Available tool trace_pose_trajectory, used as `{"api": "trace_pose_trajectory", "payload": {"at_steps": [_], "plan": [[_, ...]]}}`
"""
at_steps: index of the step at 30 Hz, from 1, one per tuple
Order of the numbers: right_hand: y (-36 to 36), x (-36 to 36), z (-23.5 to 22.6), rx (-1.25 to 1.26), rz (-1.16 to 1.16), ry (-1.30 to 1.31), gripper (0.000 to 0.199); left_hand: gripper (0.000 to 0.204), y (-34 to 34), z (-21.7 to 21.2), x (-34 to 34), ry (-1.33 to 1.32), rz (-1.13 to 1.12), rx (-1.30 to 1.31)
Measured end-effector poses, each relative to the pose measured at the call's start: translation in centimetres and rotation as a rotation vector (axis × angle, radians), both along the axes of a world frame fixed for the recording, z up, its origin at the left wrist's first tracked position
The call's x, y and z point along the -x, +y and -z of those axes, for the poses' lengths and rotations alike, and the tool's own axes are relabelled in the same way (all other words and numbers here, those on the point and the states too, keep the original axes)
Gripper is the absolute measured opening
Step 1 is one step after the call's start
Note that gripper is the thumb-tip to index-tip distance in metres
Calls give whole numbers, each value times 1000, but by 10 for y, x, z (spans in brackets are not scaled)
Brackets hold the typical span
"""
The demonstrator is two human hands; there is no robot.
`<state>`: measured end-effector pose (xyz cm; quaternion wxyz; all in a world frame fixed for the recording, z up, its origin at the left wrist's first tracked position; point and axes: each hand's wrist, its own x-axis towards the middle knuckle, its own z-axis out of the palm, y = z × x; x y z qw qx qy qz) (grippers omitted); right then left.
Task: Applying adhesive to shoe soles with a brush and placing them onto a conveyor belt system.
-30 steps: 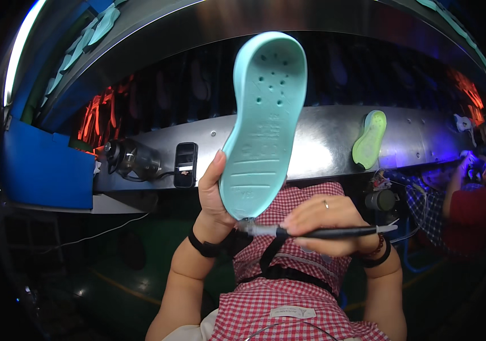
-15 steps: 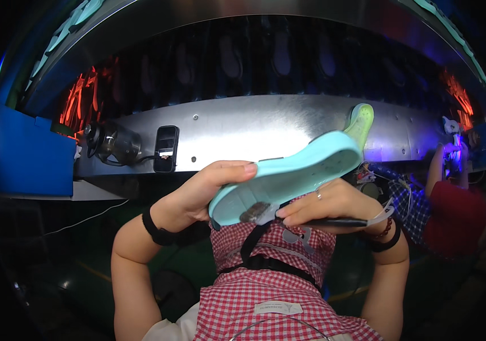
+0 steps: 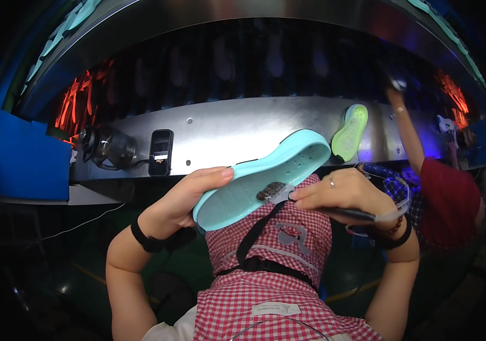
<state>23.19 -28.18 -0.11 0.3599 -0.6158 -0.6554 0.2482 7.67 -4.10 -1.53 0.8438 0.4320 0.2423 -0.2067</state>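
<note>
My left hand (image 3: pixel 197 190) grips a turquoise shoe sole (image 3: pixel 237 200) by its near left end, thumb over the upper rim. The sole is tilted, its hollow inside turned toward me. In my right hand (image 3: pixel 348 193) is a brush (image 3: pixel 270 192) with dark bristles and a clear ferrule; its bristles lie at the lower inner wall of the sole. The dark handle passes under my palm to a translucent tail near the wrist. A lime-green sole (image 3: pixel 350 135) rests on the metal ledge beyond, away from both hands.
Along the metal ledge (image 3: pixel 220 132) stand a metal pot (image 3: pixel 117 148) and a black tray (image 3: pixel 161 152) at left. Behind it runs a dark conveyor (image 3: pixel 220 59) carrying soles. A blue box (image 3: pixel 30 159) is at far left. At right, a co-worker in red (image 3: pixel 447 199) stretches an arm toward the conveyor.
The sole has shifted left and its inside faces me more. The brush has moved along the inner wall toward the middle. The co-worker's arm now reaches up to the conveyor.
</note>
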Motion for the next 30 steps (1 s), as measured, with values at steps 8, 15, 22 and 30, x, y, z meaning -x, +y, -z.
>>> {"api": "trace_pose_trajectory", "payload": {"at_steps": [8,15,22,30], "plan": [[4,21,12,-18,172,632,27,52,0,14,2,-134,-114,175],[28,46,59,-99,445,937,20,51,-20,37,-8,-159,-255,312],[25,40,85,-293,657,696,20,50,-13,56,-3,-159,-309,341],[60,28,105,-531,1136,141,20,46,-24,61,-5,-186,-381,338]]}}
